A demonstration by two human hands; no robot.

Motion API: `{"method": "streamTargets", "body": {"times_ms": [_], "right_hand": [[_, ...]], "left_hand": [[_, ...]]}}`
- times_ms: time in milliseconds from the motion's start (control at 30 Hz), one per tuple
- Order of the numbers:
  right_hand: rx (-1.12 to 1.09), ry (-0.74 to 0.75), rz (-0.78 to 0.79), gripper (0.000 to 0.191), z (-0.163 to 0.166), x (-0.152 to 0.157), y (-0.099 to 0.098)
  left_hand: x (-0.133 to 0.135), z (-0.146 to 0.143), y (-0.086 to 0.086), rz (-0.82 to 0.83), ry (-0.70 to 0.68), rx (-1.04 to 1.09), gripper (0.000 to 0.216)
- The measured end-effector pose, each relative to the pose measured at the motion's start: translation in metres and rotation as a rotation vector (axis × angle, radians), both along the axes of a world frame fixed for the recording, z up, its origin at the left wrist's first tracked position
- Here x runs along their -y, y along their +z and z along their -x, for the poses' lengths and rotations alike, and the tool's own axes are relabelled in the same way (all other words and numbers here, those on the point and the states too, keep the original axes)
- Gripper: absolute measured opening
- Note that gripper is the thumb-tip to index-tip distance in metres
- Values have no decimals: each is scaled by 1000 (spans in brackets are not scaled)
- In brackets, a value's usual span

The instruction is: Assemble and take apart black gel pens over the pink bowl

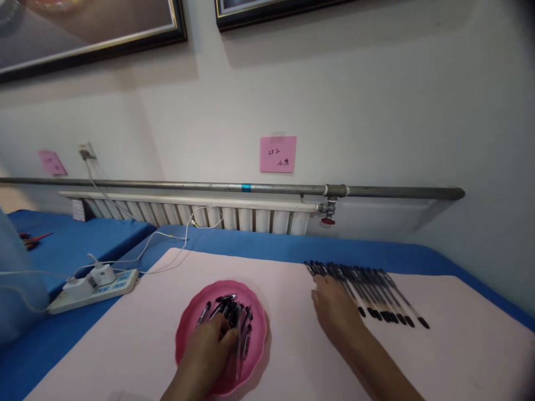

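My left hand (211, 345) reaches into a pink scalloped bowl (180, 328), fingers closed among black pen pieces (228, 306); what they pinch is hidden. A long clear pen barrel (238, 348) lies just beside its fingertips. Several short black parts with pale labels are around it. My right hand (334, 306) rests at the left end of a row of pens (376, 289), its fingers closed on a pen that the hand mostly covers. These pens lie slanted side by side, with clear barrels and black ends towards me.
Pink paper (288, 334) covers the blue table (251, 242). A white power strip (98, 292) with plugs and cables lies at the left. Behind the table are a radiator (246, 220), a metal pipe (200, 186) and a valve (328, 221). A pink note (278, 154) hangs on the wall.
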State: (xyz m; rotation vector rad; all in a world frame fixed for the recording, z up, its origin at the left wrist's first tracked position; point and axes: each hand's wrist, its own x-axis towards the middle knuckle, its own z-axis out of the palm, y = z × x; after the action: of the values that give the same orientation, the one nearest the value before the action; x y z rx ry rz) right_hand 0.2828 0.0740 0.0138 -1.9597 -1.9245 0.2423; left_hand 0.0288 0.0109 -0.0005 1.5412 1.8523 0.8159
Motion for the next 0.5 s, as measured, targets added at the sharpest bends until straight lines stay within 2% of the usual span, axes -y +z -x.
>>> {"method": "streamTargets", "body": {"times_ms": [100,233,400,500], "right_hand": [[56,-47,13,28,-12,-5,-9],[25,-70,49,31,-11,-4,-13],[-181,-48,131,24,-4,-1,4],[-382,63,205,23,13,8,20]], "left_hand": [[2,-5,5,42,1,-85,14],[7,-14,5,30,-27,-165,12],[8,-14,-1,17,-55,-173,5],[5,-10,4,-46,-35,28,8]]}}
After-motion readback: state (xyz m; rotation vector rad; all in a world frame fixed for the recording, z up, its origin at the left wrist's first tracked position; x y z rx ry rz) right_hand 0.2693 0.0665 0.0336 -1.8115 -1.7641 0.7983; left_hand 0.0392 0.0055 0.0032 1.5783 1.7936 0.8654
